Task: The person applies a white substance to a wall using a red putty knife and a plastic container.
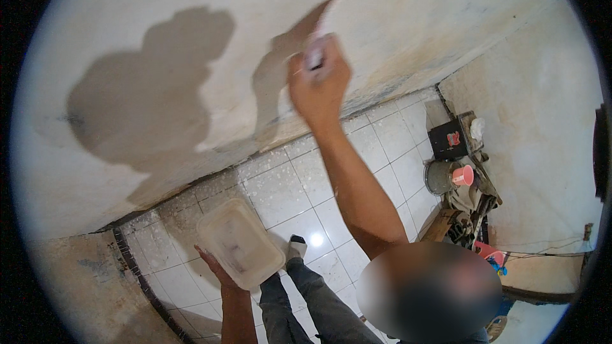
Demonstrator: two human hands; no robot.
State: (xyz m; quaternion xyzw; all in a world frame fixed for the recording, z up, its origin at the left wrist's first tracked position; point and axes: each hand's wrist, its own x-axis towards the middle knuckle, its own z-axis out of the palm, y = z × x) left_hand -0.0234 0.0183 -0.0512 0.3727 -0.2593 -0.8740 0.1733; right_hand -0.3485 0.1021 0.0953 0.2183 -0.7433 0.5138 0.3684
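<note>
My right hand point(322, 83) is raised to the whitish wall point(408, 19), its fingers closed round a flat scraper point(326, 22). The scraper's thin blade is seen nearly edge-on and smeared by motion, with its shadow on the wall beside it. Whether the edge touches the wall I cannot tell. Low on the left, my left hand point(217, 269) supports a pale rectangular plastic tub point(207, 223) from its side and underside. Whitish smears and a darker streak show inside the tub. Most of the left hand's fingers are hidden beneath it.
White floor tiles point(280, 188) with pale specks run along the wall's foot. By the right wall stand a black box point(448, 140), a grey bucket point(438, 177) with a pink cup point(463, 176), and piled wood scraps point(446, 224). A blurred patch covers the lower right.
</note>
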